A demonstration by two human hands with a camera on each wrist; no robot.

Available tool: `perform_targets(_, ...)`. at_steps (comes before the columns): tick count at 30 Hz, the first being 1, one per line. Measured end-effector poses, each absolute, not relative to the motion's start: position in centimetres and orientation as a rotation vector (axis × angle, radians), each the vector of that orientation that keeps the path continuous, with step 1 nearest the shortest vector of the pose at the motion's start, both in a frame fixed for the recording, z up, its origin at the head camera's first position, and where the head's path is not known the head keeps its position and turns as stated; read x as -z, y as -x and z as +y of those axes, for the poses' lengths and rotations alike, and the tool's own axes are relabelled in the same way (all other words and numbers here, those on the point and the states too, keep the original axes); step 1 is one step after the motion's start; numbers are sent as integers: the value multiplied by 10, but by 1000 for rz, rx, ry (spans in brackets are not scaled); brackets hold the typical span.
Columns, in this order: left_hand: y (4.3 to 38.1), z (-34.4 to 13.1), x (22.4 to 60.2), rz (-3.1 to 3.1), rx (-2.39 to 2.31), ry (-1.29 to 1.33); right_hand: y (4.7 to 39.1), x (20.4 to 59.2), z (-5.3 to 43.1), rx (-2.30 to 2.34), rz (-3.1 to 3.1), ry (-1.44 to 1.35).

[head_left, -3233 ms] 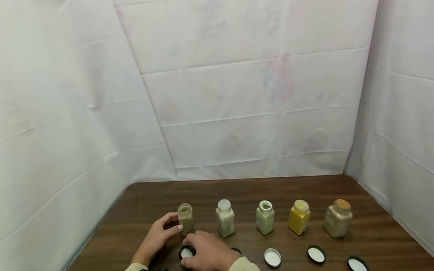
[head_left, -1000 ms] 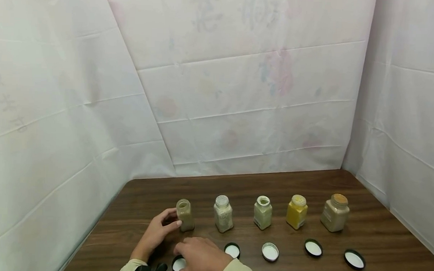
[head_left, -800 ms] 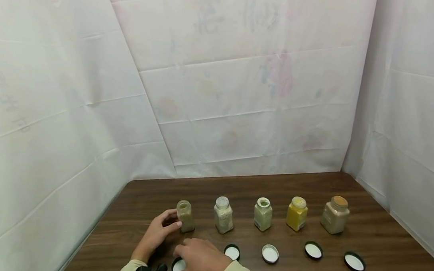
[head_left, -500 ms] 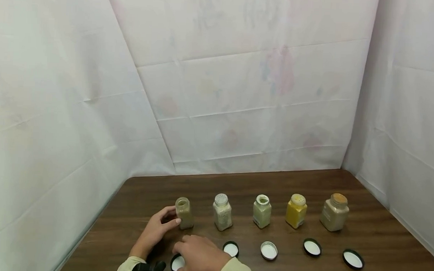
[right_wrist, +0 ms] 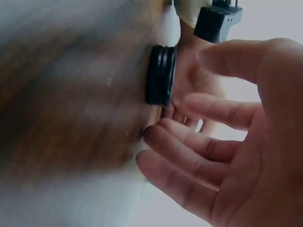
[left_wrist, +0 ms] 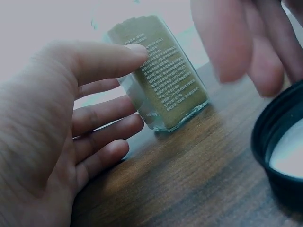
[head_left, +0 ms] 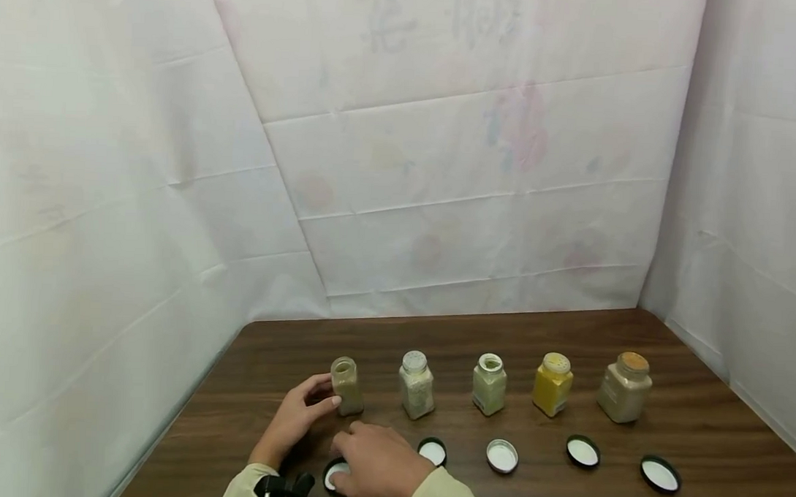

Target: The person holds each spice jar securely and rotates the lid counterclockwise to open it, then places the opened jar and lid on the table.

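Note:
A glass spice jar (head_left: 350, 394) of brownish-green powder stands uncapped at the left end of a row. My left hand (head_left: 293, 420) holds its left side; in the left wrist view the thumb lies over the printed glass face (left_wrist: 168, 80). Below the jar, a black lid (head_left: 329, 480) lies with its white inside facing up. Over this lid is my right hand (head_left: 380, 463), partly covering it in the head view. The right wrist view shows its fingers loosely bent and apart from the lid (right_wrist: 161, 75), with nothing in them.
Rightward stand a white-topped shaker jar (head_left: 416, 388), a green-powder jar (head_left: 489, 387), a yellow-powder jar (head_left: 552, 387) and a wide jar with an orange top (head_left: 625, 392). Before them lie upturned lids, one silvery (head_left: 502, 455). White cloth (head_left: 473, 171) hangs behind the wooden table (head_left: 289, 340).
Since the earliest frame, the black lid between my right fingers has shifted slightly toward me and now lies on the table. My left hand stays at the jar.

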State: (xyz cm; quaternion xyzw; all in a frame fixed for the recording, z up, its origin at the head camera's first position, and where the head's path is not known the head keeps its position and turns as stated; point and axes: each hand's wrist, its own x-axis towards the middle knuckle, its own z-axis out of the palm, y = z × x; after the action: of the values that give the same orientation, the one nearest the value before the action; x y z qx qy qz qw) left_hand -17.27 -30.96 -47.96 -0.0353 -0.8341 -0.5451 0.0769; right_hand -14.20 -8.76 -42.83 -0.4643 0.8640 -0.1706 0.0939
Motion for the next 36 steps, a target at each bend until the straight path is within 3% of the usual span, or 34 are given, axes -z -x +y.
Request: perform_targets(36,174,-301,478,-2530,1433,-45,149,419,13,710,2884,1169)
